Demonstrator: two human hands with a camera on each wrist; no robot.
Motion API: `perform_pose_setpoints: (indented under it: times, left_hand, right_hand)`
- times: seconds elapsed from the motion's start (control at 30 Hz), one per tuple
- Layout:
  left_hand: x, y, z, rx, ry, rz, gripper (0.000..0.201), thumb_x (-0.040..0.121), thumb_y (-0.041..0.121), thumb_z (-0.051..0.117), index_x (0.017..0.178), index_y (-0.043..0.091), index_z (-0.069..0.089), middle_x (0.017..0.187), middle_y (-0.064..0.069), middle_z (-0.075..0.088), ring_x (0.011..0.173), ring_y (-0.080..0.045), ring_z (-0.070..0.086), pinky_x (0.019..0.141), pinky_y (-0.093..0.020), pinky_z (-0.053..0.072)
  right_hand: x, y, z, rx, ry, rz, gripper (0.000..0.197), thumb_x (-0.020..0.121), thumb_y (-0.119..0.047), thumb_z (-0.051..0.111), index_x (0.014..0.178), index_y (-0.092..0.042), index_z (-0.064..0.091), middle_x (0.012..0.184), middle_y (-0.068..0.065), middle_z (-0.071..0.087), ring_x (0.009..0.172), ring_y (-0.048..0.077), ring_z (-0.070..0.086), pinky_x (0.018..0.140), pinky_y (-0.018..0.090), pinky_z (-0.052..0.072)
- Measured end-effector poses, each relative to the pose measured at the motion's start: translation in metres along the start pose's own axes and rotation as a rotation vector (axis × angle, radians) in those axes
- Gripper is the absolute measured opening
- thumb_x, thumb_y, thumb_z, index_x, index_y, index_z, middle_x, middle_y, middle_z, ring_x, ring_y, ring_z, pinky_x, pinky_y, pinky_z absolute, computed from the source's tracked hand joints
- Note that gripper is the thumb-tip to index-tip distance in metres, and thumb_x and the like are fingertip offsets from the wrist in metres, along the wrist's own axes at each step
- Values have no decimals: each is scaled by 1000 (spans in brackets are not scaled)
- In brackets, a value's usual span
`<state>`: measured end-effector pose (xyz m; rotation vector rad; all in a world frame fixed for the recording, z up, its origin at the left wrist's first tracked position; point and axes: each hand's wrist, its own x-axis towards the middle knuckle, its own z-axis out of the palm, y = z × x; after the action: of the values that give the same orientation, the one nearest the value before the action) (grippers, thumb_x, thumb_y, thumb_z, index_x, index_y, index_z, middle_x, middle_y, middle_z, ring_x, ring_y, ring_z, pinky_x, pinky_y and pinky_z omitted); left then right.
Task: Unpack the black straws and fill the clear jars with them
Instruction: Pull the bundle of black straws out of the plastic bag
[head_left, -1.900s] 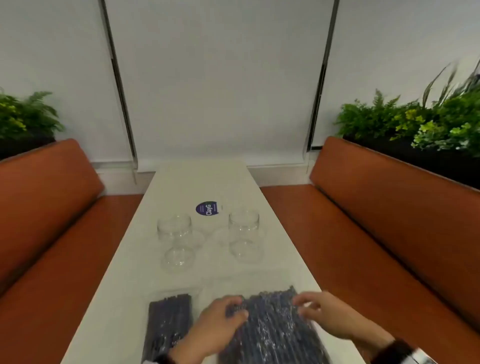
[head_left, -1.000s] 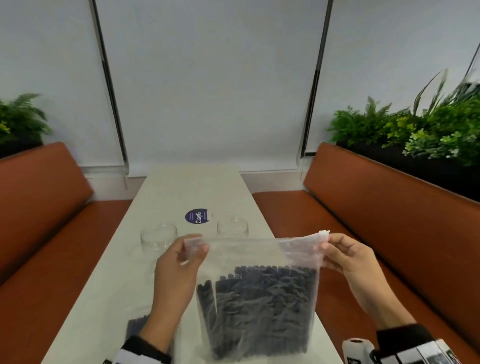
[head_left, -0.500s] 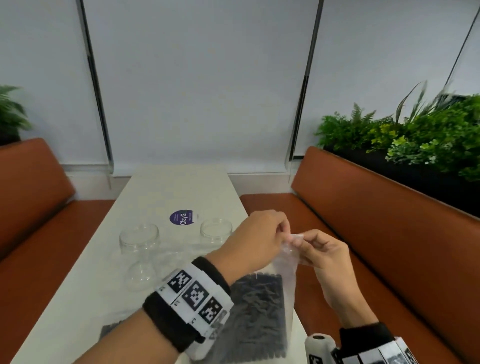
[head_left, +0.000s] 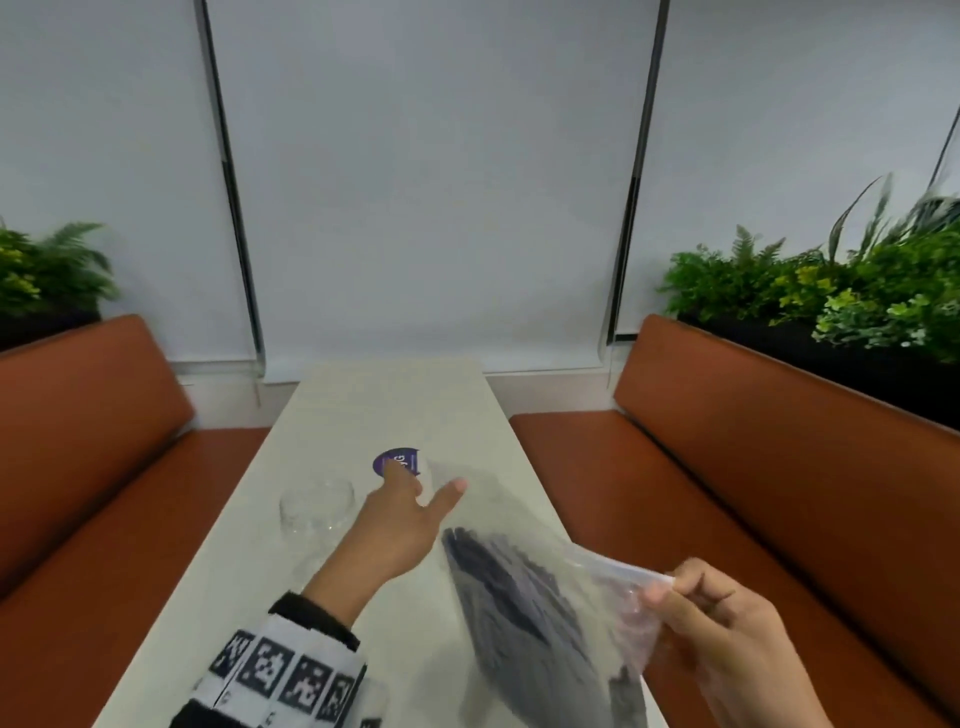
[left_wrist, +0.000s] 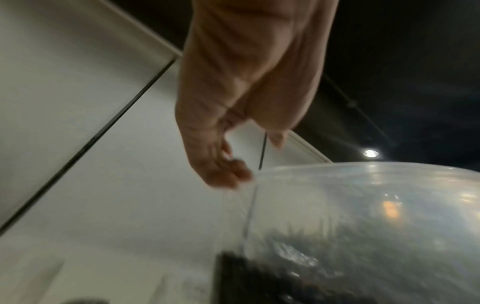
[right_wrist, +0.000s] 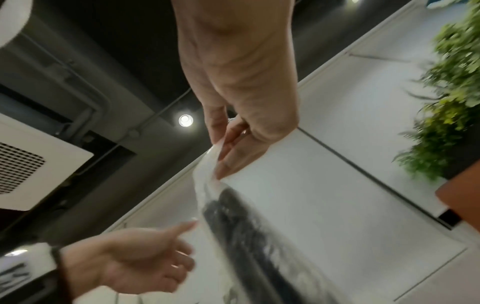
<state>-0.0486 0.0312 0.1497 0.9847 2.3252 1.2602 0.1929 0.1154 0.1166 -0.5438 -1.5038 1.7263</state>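
A clear plastic bag (head_left: 524, 597) full of black straws (head_left: 498, 577) hangs tilted above the near end of the white table (head_left: 389, 405). My right hand (head_left: 662, 584) pinches the bag's top edge; the right wrist view shows that pinch on the bag (right_wrist: 207, 164). My left hand (head_left: 426, 483) is open, fingers stretched forward, just left of the bag and holding nothing. In the left wrist view its fingertips (left_wrist: 233, 172) are beside the bag's edge (left_wrist: 363, 205). One clear jar (head_left: 317, 506) stands left of that hand. Any second jar is hidden.
A purple round sticker (head_left: 396, 461) lies on the table beyond my left hand. Orange benches run along the left (head_left: 104, 467) and the right (head_left: 753, 467) of the narrow table. Planters with green plants (head_left: 831, 291) sit behind the backrests.
Half a second ago both hands pinched the bag's top together. My left hand has let go and moved forward and left. The bag now hangs slanted from my right hand alone.
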Motion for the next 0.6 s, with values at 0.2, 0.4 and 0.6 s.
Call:
perform_pose_setpoints:
  times: [0.2,0.4,0.6]
  left_hand:
    - [5,7,13,-261,-223,15,17,85,1,48,69,5,48,59,-12,55,39,-11,56,43,-21,48]
    - [2,22,15,-300,-270,98,24,91,5,43,67,11,43,78,-11,57,65,-21,60,54,-25,56]
    - [16,6,-3,-867,-374,-258,25,89,-14,37,73,4,44,69,-15,56,42,-18,61,43,-26,54]
  right_hand:
    - [19,-55,21,-474,-411,94,42,72,-52,70,81,-11,72,80,9,72,71,16,68,66,38,57]
    - [96,-30,74,-1018,-398,91,42,85,-45,60,112,-13,60,102,11,68,77,19,65,56,25,53]
    - [115,-37,50,-361,-280,378,18,95,-14,50,92,-1,62,86,11,72,60,26,70,48,28,56]
